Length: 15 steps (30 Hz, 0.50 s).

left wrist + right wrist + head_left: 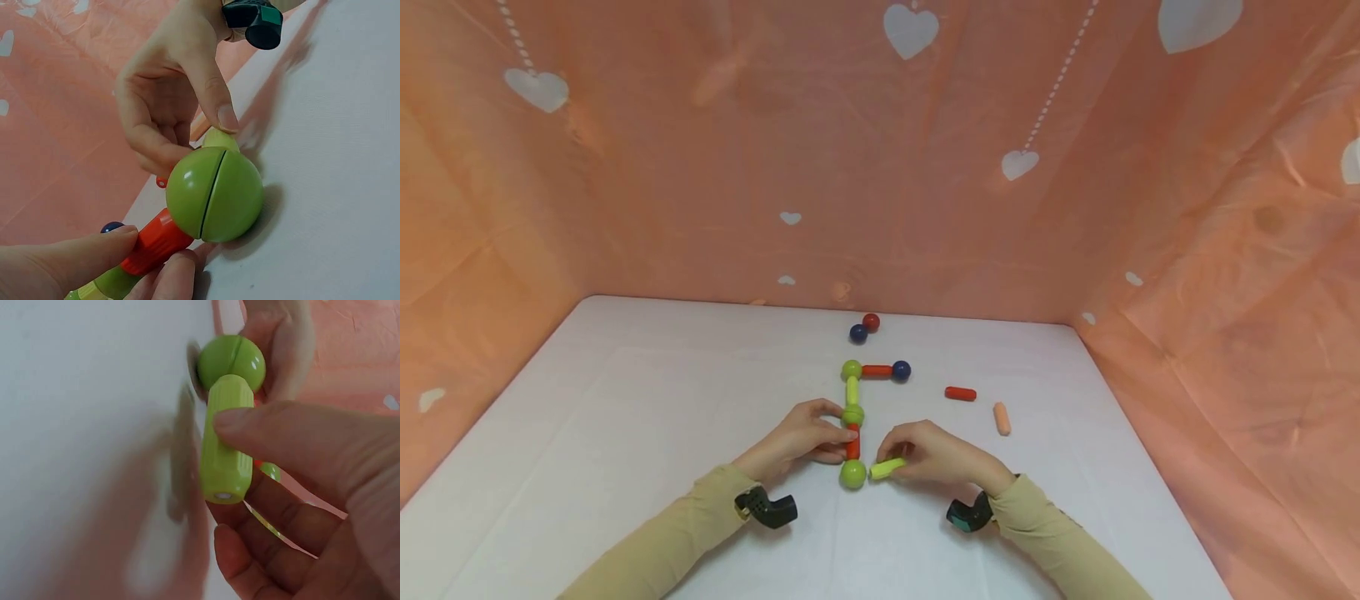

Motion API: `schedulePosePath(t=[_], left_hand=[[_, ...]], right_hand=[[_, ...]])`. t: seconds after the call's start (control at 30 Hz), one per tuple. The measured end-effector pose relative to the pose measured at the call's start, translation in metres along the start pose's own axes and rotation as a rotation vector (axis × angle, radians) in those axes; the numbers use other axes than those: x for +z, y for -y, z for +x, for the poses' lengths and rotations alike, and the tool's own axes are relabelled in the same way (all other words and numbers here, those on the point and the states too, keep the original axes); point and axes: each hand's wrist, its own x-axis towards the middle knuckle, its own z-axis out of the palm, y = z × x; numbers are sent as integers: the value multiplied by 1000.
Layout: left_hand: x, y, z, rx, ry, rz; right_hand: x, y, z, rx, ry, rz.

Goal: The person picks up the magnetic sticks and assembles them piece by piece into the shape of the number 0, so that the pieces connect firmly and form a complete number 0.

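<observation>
My left hand [805, 433] pinches a red magnetic rod [853, 443] between thumb and fingers. That rod links a middle green ball [853, 416] to the near green ball [853, 474], which has a groove round it in the left wrist view. Beyond the middle ball, a yellow-green rod [852, 391] runs to a far green ball [852, 369]. From there a second red rod [877, 371] leads right to a blue ball [901, 371]. A loose yellow-green rod [227, 447] is pinched by my right hand [936, 454], its end close beside the near green ball.
A loose red rod [960, 393] and an orange rod [1002, 418] lie on the white tabletop [700, 358] at the right. Behind the joined pieces sit another blue ball [858, 334] and a red ball [871, 322]. A pink-orange cloth [820, 167] with hearts surrounds the table.
</observation>
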Motion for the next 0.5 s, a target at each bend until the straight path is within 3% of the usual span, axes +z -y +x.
schedulePosePath(t=[0.27, 0.4, 0.5], left_hand=[[1, -1, -2, 8, -6, 8], [1, -2, -7, 12, -11, 86], [-1, -2, -16, 3, 31, 153]], right_hand=[[6, 4, 5, 5, 3, -27], [7, 4, 6, -3, -6, -18], [9, 3, 6, -2, -10, -12]])
